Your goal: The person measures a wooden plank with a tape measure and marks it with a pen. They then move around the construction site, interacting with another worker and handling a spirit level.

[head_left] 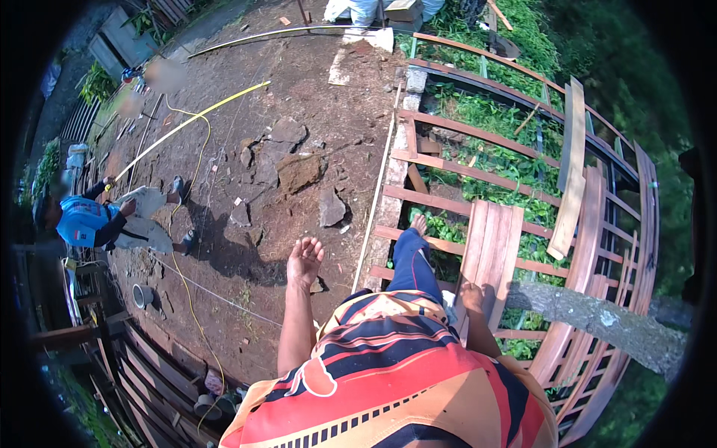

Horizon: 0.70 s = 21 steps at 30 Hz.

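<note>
My left hand is raised over the bare soil, palm up, its fingers loosely curled but apart and nothing in it. On the other side of my body, my right hand is at the left edge of several reddish planks laid side by side across the wooden joists. From this view I cannot make out whether its fingers grip the plank edge or only rest there. My bare foot is by a joist, just left of those planks.
At the left, a co-worker in a blue shirt holds an extended yellow tape measure. Rocks lie on the soil. A tree trunk crosses the joist frame at the right, near loose boards. Green plants show between joists.
</note>
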### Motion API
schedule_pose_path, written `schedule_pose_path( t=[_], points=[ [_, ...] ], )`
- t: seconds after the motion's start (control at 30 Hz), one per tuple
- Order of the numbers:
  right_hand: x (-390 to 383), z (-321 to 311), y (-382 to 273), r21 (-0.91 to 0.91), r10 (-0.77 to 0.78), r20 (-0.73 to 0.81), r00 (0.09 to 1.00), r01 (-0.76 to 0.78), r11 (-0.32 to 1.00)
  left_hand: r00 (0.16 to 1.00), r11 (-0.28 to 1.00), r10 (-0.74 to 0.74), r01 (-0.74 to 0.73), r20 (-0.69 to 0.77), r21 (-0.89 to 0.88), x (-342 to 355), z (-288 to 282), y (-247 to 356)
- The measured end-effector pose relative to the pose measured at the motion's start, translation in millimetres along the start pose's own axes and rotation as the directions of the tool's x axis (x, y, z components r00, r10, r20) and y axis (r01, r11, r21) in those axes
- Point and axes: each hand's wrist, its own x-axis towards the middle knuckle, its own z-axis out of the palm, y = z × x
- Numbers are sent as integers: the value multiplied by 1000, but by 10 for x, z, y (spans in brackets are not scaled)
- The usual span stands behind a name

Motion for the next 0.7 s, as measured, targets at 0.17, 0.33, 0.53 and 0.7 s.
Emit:
schedule_pose_path(
  t=[0.17, 0.33, 0.53, 0.7],
  points=[
    [603, -37, -663, -269, -284, -24, 958, 268, 925, 882, 811, -160, 373, -442, 451, 252, -198, -374],
    [1377, -597, -2276, 99, -116, 9, 993, 115, 988, 913, 393, -82, 399, -400, 828, 319, 9, -344],
    [2513, -1248, -3894, 156, -182, -116, 976, 199, 967, 969, 534, -43, 229, -245, 814, 1123, 741, -507],
    [3107, -1371, -5064, 339, -278, -185, 943, 327, 882, 991, 216, -106, 99, -77, 971, 2439, 1391, -613]
  ],
)
